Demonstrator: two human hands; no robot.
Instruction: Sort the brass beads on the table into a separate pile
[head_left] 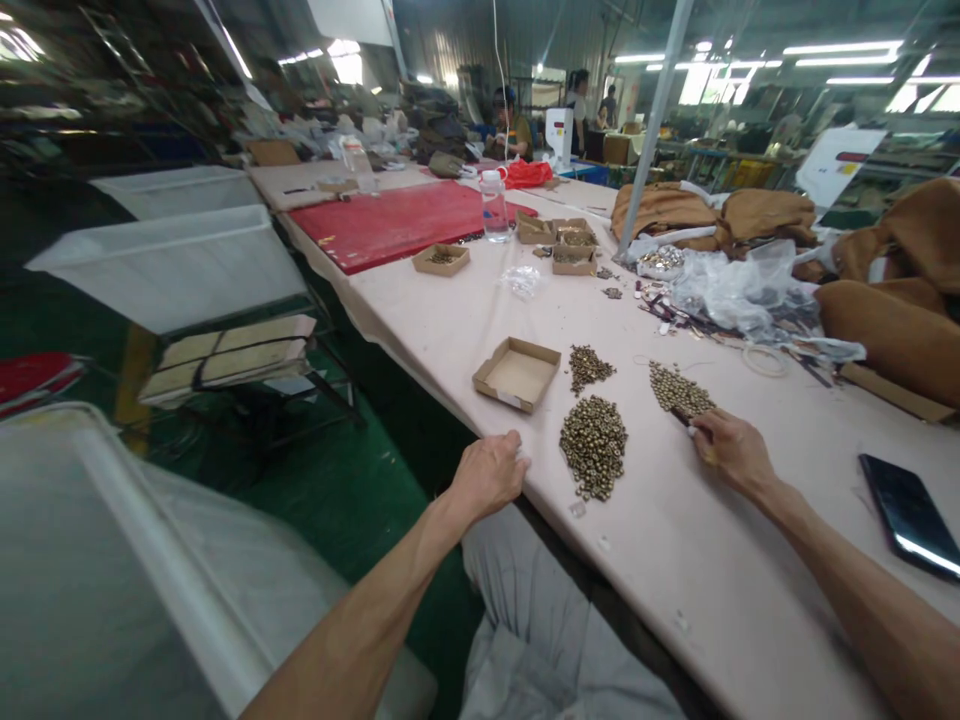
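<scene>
My left hand (489,474) is closed at the table's near edge, just below an open cardboard box (517,376) whose floor is bare. A whitish bit shows at its fingertips; what it holds, if anything, I cannot make out. My right hand (729,450) pinches a thin dark tool (682,415) against the lower end of a spread of small brass-coloured metal pieces (675,388). Between the hands lies a larger heap of similar metal pieces (593,447), with a smaller heap (588,368) behind it.
A black phone (911,510) lies at the right. Farther back are small filled boxes (441,260), a water bottle (493,207), a red sheet (405,222), plastic bags (750,285) and brown material (892,320). A metal pole (656,125) rises from the table. White bins (172,270) stand left.
</scene>
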